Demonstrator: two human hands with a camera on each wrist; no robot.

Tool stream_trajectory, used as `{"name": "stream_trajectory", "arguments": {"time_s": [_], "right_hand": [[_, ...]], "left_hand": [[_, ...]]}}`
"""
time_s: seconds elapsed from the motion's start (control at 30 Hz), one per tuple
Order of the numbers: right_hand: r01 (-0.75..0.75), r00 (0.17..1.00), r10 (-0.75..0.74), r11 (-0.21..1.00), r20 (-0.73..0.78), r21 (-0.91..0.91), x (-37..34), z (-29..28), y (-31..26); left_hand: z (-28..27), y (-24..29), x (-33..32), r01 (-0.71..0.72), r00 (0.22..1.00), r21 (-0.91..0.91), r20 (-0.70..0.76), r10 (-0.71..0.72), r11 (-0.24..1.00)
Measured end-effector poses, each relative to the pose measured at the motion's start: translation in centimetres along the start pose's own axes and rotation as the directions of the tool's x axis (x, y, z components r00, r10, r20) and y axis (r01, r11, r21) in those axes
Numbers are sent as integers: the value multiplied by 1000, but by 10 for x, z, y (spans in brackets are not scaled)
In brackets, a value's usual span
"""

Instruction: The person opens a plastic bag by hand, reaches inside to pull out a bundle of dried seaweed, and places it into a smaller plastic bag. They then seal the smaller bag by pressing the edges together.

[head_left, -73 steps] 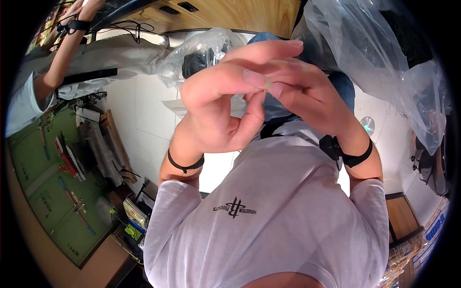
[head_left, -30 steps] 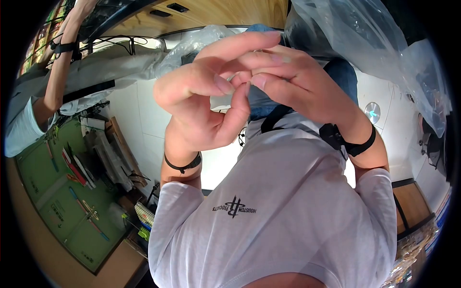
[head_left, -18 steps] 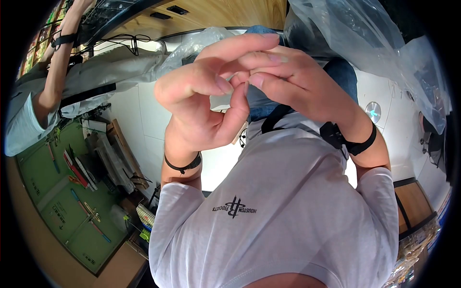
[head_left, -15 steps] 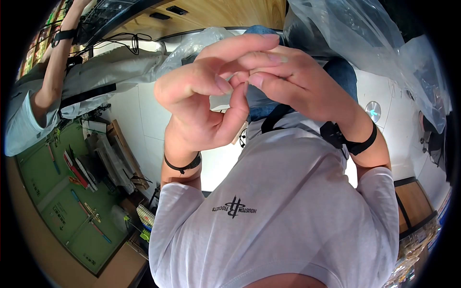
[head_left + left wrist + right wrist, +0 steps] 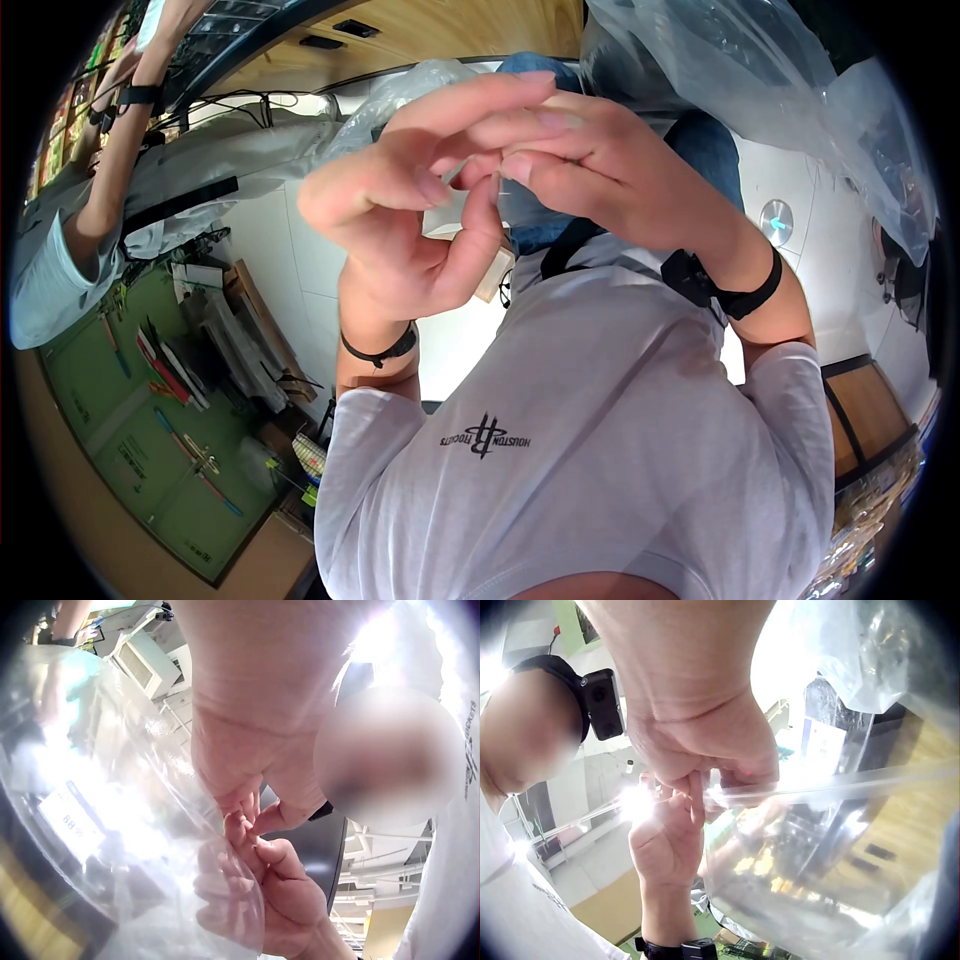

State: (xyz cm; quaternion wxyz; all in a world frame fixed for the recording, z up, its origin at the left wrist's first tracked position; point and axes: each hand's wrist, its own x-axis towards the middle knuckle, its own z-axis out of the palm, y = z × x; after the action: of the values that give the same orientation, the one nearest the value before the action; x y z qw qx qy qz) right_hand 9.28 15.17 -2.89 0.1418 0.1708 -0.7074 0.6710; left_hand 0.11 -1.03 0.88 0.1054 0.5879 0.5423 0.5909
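In the head view my left hand [image 5: 395, 245] and right hand [image 5: 625, 180] meet at the fingertips, up in front of the chest. My right thumb presses against the fingers there. A left finger reaches up to that spot, and a gap shows between it and the left nail beside it. A clear plastic bag [image 5: 810, 791] runs up to the fingertips in the right wrist view. Part of the right hand shows through the same clear plastic [image 5: 142, 769] in the left wrist view. The pinched edge is mostly hidden by the fingers.
Large clear plastic [image 5: 720, 60] hangs at upper right, and crumpled plastic [image 5: 425, 80] lies behind the left hand. A wooden cabinet [image 5: 420, 35] is at the far side. Another person's arm [image 5: 125, 150] reaches in at left, above a green board [image 5: 130, 440] bearing rods.
Both hands have shifted left in the head view, still joined at the fingertips. The gap between the left nail and the neighbouring left finger has widened.
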Motion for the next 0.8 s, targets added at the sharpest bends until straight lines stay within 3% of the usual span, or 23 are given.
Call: {"name": "stream_trajectory", "arguments": {"time_s": [0.23,0.3,0.43,0.73,0.8], "right_hand": [[6,999,-5,999,-33,46,-2,-4,4],[-63,996,62,998,68,13,-2,-10,-2],[27,999,-26,999,-29,20,-2,-5,9],[44,999,-43,996,23,-75,5,-11,8],[-17,998,19,999,-66,40,5,-3,12]], "left_hand": [[7,0,3,31,999,13,-16,-31,999],[9,-4,1,23,999,-28,-33,-24,999],[7,-7,0,21,1000,-10,-5,-21,1000],[-1,-6,3,80,997,2,-26,-79,997],[-5,-7,5,72,997,74,15,-73,995]]}}
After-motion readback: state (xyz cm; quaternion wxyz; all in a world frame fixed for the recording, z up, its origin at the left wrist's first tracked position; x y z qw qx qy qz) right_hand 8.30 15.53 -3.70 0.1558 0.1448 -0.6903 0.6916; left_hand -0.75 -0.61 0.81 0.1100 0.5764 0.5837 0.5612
